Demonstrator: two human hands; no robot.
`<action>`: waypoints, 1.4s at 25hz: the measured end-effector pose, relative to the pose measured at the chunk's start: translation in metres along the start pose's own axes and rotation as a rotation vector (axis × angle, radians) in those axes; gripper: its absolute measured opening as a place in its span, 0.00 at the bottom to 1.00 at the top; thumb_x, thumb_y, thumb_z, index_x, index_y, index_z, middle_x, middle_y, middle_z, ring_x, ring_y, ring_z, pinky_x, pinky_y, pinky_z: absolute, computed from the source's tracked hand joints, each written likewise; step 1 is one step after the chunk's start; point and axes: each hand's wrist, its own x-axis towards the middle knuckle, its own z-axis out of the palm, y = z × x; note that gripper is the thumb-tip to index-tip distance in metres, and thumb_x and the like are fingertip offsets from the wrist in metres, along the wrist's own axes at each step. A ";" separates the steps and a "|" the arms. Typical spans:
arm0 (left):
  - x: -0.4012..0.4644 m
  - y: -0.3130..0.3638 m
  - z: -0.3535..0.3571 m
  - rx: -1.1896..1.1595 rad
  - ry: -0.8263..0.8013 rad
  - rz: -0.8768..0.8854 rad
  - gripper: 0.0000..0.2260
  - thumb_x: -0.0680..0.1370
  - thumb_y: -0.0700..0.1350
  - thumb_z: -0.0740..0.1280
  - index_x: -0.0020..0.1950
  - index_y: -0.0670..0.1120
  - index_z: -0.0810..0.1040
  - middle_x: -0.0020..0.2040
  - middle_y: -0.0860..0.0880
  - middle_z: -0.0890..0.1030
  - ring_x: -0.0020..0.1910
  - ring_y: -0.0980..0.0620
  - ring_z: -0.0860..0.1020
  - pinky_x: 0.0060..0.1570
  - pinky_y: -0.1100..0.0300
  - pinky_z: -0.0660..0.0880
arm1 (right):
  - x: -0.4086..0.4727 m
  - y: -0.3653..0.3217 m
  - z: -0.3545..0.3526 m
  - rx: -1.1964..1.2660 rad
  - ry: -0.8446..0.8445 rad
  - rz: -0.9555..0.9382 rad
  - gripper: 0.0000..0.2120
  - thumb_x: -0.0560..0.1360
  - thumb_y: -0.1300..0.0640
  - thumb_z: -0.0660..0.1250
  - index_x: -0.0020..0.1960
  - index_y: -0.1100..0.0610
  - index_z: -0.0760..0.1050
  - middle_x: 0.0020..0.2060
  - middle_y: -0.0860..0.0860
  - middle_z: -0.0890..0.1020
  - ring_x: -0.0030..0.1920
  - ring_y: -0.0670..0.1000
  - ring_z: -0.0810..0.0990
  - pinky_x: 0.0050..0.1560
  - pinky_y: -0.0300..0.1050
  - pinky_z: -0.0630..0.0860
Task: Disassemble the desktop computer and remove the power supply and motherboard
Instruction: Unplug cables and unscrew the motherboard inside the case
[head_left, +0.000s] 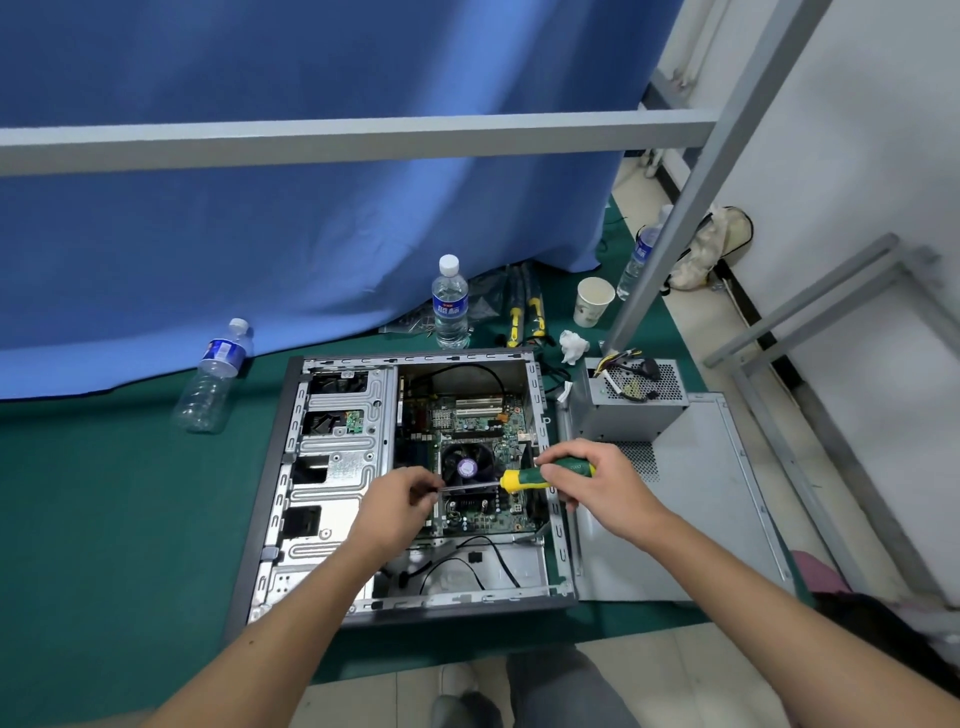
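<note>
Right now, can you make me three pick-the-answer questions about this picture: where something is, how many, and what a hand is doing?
1. Where is the grey metal power supply box?
A. inside the case
B. on the panel right of the open grey computer case
C. under the curtain

2. How many clear plastic water bottles?
A. one
B. three
C. five

3. The right hand?
A. grips the green-and-yellow screwdriver
B. lies flat
C. holds a cup

Answers: B, it sits outside the case; B, bottles at; A, fingers wrap its handle.

screwdriver (545, 475) tip: hidden in left hand (400, 506) | far bottle (641, 254): partly behind post (675, 208)
</note>
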 end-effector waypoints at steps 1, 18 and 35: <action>0.000 0.000 0.000 -0.026 0.008 -0.015 0.08 0.78 0.40 0.69 0.55 0.50 0.82 0.46 0.55 0.82 0.44 0.60 0.79 0.43 0.72 0.74 | 0.001 0.002 -0.001 0.026 0.005 0.014 0.05 0.75 0.57 0.71 0.46 0.48 0.84 0.38 0.50 0.83 0.33 0.49 0.81 0.34 0.39 0.77; -0.029 0.012 0.000 -0.632 -0.084 -0.089 0.07 0.79 0.36 0.67 0.44 0.43 0.84 0.36 0.47 0.84 0.37 0.51 0.82 0.43 0.58 0.81 | -0.009 -0.015 0.066 0.275 -0.111 0.261 0.06 0.73 0.64 0.72 0.49 0.58 0.79 0.29 0.50 0.77 0.27 0.48 0.74 0.29 0.42 0.74; -0.046 0.031 0.020 -0.722 -0.198 -0.188 0.15 0.82 0.46 0.63 0.41 0.41 0.82 0.33 0.46 0.80 0.30 0.52 0.77 0.38 0.55 0.77 | -0.029 -0.006 0.079 -0.062 0.034 0.053 0.04 0.75 0.55 0.70 0.41 0.54 0.78 0.31 0.48 0.78 0.29 0.44 0.76 0.31 0.45 0.80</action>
